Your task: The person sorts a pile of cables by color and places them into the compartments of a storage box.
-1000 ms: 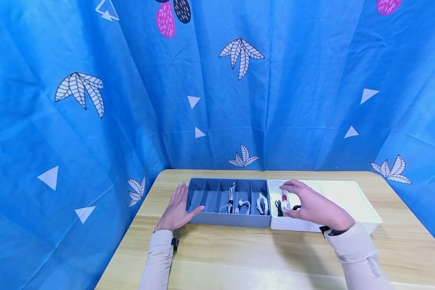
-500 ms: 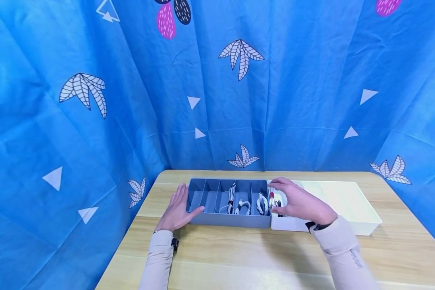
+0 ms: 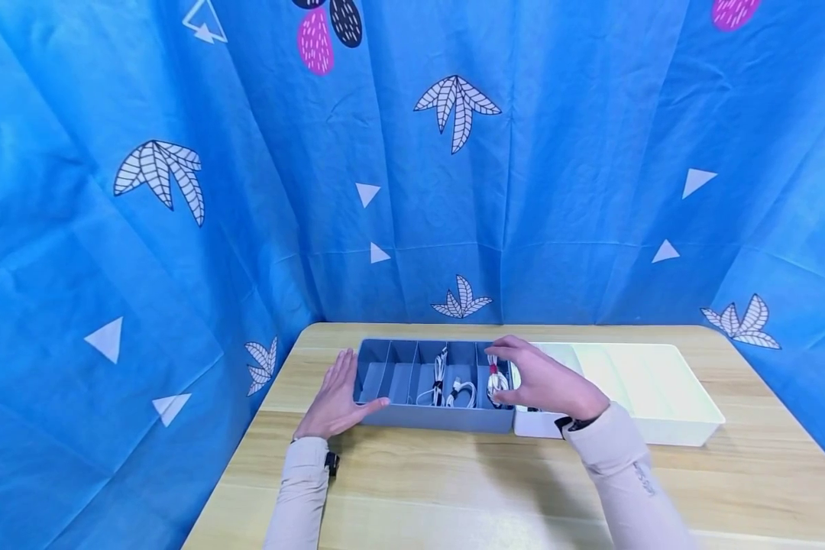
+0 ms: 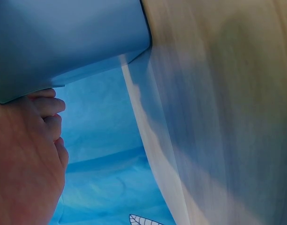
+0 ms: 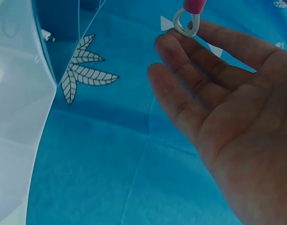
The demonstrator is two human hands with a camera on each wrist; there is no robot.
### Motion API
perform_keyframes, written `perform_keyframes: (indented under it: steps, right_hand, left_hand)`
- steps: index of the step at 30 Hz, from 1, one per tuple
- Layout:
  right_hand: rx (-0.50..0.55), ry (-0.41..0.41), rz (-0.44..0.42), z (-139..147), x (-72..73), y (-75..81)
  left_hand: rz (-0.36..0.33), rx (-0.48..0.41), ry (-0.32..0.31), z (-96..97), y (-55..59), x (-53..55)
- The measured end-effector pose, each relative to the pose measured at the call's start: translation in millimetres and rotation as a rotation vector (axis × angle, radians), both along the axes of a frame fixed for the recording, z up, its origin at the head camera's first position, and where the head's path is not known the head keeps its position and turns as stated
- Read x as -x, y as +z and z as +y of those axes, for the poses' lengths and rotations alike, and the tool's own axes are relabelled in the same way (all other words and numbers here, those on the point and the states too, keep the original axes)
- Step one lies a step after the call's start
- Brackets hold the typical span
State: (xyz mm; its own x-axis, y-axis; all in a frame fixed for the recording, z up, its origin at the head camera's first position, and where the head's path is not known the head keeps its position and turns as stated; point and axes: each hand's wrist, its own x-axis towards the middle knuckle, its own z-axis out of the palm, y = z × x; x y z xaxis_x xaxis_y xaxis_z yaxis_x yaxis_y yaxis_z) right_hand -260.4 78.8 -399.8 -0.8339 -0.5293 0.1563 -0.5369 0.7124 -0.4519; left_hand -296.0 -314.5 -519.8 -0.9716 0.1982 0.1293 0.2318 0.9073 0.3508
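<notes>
My left hand rests against the left end of a grey-blue divided box, thumb over its front rim. In the left wrist view, the fingers lie along the box wall. Over that box's right-end compartment, my right hand pinches a bundled white cable with a red tie. Its white loop shows at the fingertips in the right wrist view; the thumb there cannot be told. Another coiled white cable lies in the compartment beneath, largely covered by the held one.
A white divided box adjoins the grey-blue one on the right. A bit of black cable shows in it below my right hand. White bundled cables lie in the middle compartments. Blue curtain hangs behind the wooden table.
My right hand has moved left from above the white box to the grey-blue box's right end, carrying the red-tied white cable. The left hand has stayed in place.
</notes>
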Motion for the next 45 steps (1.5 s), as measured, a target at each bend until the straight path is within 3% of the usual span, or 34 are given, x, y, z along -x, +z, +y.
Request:
perform_keyframes:
  steps: [6,36,45]
  right_hand:
    - [0.007,-0.002,-0.038,-12.0,2.9,0.9]
    - [-0.003,0.065,-0.034,-64.0,23.2,-7.9]
    - [0.0,0.071,-0.025,-77.8,29.9,-16.6]
  left_hand:
    - [0.007,-0.017,-0.007,0.9,1.2,-1.7]
    - [0.009,-0.014,-0.001,0.1,-1.1,0.0]
    - [0.002,-0.007,0.005,0.9,-1.9,0.7]
